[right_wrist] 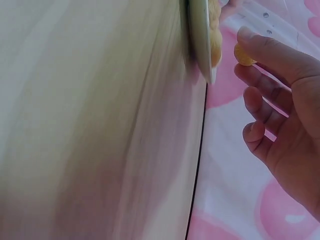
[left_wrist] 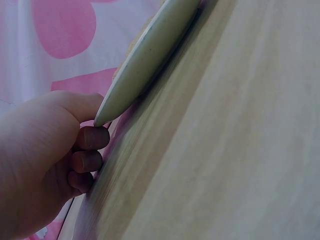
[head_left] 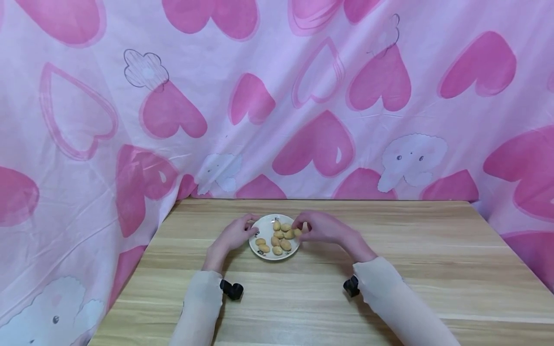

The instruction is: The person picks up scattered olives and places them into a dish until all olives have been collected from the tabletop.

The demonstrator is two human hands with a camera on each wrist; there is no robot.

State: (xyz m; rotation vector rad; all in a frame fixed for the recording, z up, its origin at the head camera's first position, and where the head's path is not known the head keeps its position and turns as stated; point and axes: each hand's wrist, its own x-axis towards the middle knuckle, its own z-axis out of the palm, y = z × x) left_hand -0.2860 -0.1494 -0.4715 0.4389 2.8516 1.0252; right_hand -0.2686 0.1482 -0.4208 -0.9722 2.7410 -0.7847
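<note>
A white plate (head_left: 255, 250) with small dark marks on its rim rests on the table. Several tan, oval, nut-like pieces (head_left: 277, 250) lie on it, mostly toward its right half. At the plate's left edge, my left hand (head_left: 233, 234) pinches the rim between thumb and fingers; the left wrist view shows the thumb over the plate's edge (left_wrist: 145, 60). My right hand (right_wrist: 285, 95) holds one nut-like piece (right_wrist: 244, 56) between thumb and index finger, with the other fingers loosely bent. That piece is raised above the plate's right side.
The wood-grain table (head_left: 294, 307) spreads around the plate. Behind and to the left hangs a pink cloth (head_left: 259, 158) printed with hearts. Black wrist cameras (head_left: 232, 290) sit at both light-coloured sleeves (head_left: 196, 307).
</note>
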